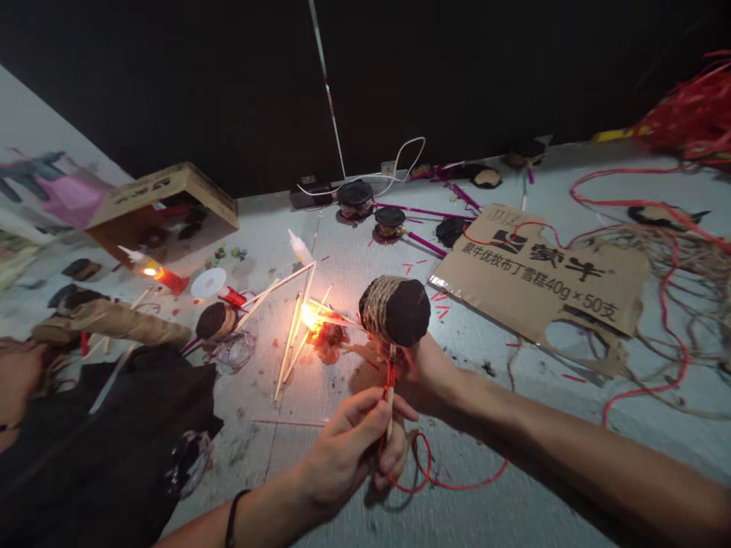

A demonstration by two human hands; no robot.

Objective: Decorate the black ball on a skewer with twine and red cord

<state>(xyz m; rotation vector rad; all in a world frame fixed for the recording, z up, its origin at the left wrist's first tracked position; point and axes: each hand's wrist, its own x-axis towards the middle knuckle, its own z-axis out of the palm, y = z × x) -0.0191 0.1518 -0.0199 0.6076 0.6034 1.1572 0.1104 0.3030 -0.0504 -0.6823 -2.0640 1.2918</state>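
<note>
My left hand pinches the wooden handle of a small rattle drum. The drum has black faces and twine round its side, and red cord is wound on its handle. Behind the drum is my right hand, its fingers mostly hidden. From there a thin pale strip runs left to a flame burning in melted red wax. I cannot make out what the strip is. Loose red cord trails below my left hand. Several wooden sticks lie beside the flame.
A co-worker's hand is at the far left, near black cloth. A lit red candle, glue bottle and cardboard box stand behind. More drums, a cardboard sheet and tangled twine lie around.
</note>
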